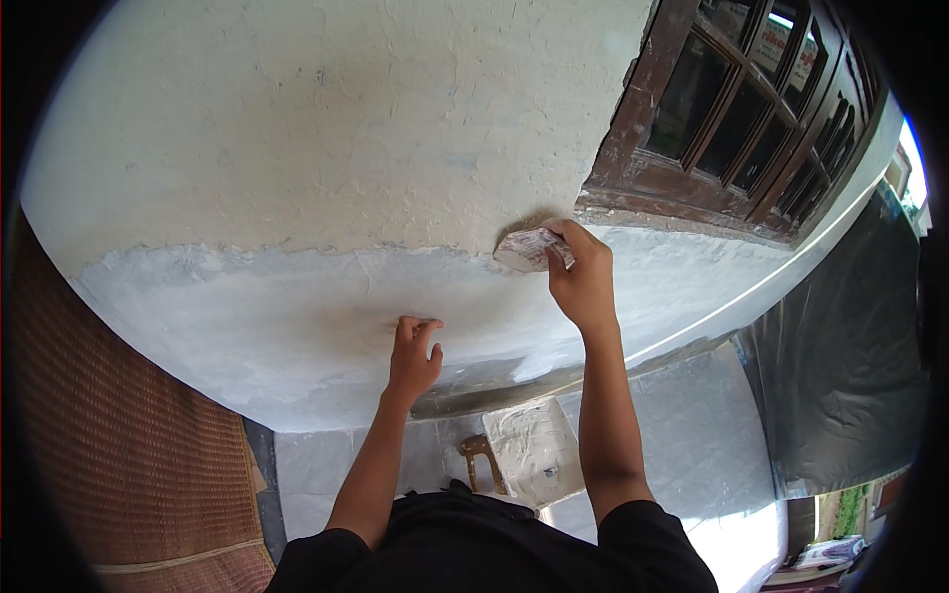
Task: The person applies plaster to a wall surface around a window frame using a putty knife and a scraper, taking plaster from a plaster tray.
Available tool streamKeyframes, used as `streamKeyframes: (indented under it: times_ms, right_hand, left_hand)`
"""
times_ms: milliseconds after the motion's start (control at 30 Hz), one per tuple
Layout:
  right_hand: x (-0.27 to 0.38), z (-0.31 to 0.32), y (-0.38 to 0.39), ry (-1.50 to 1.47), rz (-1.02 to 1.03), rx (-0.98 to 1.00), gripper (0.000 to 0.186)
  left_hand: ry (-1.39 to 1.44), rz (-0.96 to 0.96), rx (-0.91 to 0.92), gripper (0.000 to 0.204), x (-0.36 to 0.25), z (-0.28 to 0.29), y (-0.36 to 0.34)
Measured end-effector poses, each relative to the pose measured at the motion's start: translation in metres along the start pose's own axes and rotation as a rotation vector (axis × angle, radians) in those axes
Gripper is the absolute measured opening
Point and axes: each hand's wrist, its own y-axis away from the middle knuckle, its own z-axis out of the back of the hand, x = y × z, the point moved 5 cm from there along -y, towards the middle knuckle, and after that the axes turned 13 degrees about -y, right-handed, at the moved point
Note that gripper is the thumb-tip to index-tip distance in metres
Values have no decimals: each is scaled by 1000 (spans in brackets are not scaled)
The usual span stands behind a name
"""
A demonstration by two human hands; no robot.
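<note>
My right hand [583, 277] grips a thin, flat, plaster-smeared piece [524, 249] between thumb and fingers. The piece lies against the wall, at the boundary between the cream upper part [415, 148] and the whitish skim-coated band [287, 296], just left of the window's lower corner. Lower and to the left, my left hand [415, 361] reaches to the coated band with its fingers bent and thumb apart. Nothing shows in it, and its fingertips seem to rest on the wall.
Below my hands is a squarish board or tray [571, 435] spread with white paste, beside a brown loop-shaped handle [481, 463]. A brown wooden window [633, 173] is at upper right. Woven matting [129, 425] hangs at left, dark sheeting [840, 346] at right. Grey sheeting [682, 415] covers the ground.
</note>
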Motion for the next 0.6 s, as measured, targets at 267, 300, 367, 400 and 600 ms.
streamKeyframes:
  times_ms: [267,300,367,400,600]
  right_hand:
    - [-1,4,1,-105,-46,-19,28]
    - [-1,-3,2,-66,-17,15,28]
    - [-8,0,1,-36,-26,-44,27]
    - [-13,8,3,-66,-78,-107,27]
    - [-30,19,22,-277,-257,-166,27]
  left_hand:
    - [9,-17,-11,41,1,1,1]
    - [4,-4,-6,41,1,1,1]
    - [-3,9,-3,41,3,0,-1]
    - [-4,-7,-5,41,3,0,0]
    - [-9,-22,-21,41,2,1,-1]
